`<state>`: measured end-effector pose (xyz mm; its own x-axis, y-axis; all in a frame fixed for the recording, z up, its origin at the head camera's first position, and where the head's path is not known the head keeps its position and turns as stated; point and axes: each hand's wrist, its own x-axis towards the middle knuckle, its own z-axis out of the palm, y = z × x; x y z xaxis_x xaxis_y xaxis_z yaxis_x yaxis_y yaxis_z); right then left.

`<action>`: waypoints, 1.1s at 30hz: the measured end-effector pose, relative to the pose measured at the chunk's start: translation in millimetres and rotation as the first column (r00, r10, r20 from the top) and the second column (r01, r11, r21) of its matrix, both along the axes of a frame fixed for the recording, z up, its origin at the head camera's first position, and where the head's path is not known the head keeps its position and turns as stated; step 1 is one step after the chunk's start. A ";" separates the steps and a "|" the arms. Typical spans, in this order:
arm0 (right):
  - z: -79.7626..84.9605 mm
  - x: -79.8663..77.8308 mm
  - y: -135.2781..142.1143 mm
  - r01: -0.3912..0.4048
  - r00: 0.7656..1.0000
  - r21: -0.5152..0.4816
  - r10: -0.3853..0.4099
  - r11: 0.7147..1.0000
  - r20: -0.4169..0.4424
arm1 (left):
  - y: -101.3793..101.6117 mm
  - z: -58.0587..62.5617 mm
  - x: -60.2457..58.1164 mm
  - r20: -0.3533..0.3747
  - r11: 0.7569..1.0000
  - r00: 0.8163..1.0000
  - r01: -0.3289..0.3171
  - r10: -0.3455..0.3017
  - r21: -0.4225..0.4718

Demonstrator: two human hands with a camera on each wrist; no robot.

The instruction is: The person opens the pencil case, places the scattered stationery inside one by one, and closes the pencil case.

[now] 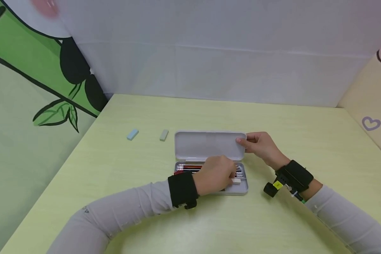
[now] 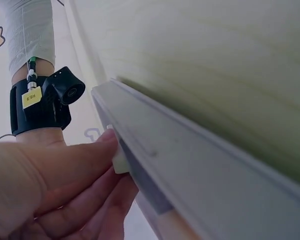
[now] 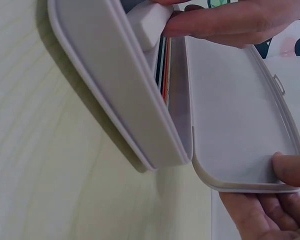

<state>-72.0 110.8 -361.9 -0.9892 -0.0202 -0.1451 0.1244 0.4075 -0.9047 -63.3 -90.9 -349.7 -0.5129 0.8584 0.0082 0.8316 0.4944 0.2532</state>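
A pale grey pencil case (image 1: 233,192) lies on the table with its lid (image 1: 209,144) raised on the far side. Several pencils (image 1: 190,167) lie along the back of its base, partly covered by my left hand (image 1: 215,175). That hand reaches over the front compartment and pinches a white eraser (image 3: 149,25) between thumb and fingers, at the compartment's right end. With the thumb on the inner face and fingers behind, my right hand (image 1: 262,147) grips the lid's right edge. In the right wrist view the eraser sits partly below the case wall.
Left of the case, a light blue block like an eraser (image 1: 132,134) and a grey-green one (image 1: 164,135) lie on the pale yellow table (image 1: 139,109). A white sheet (image 1: 209,74) hangs behind the table's back edge, and a painted wall (image 1: 35,158) borders the left side.
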 end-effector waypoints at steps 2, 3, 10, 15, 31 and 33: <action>-0.5 -0.3 -0.8 0.000 1.000 0.000 0.000 1.000 0.003 | -0.3 -0.4 0.6 0.004 1.000 1.000 -0.017 0.017 0.002; -0.7 -0.4 -1.2 0.000 1.000 0.001 0.000 1.000 0.005 | -0.4 -0.6 1.0 0.000 1.000 1.000 -0.023 0.023 0.000; -2.3 -1.6 -1.4 0.012 1.000 0.013 -0.012 1.000 0.016 | -2.7 -3.8 -1.3 0.004 0.999 0.999 -0.032 0.032 -0.017; -2.8 -1.9 -0.8 0.020 1.000 0.009 -0.020 1.000 0.017 | -3.7 -6.4 -4.4 0.017 0.999 1.000 -0.022 0.022 -0.023; -0.6 6.4 -1.0 0.010 1.000 0.013 -0.010 1.000 -0.008 | -90.9 86.5 -41.3 0.234 0.935 0.959 -0.224 0.161 0.276; -0.2 6.1 -0.2 0.012 1.000 0.017 -0.012 1.000 -0.005 | -112.6 96.5 -59.9 0.222 0.902 0.938 -0.324 0.267 0.286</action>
<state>-65.9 110.6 -362.1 -0.9901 -0.0059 -0.1403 0.1248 0.4212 -0.8984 -123.2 -203.5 -253.2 -0.7605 0.6342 0.1394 0.5881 0.5818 0.5618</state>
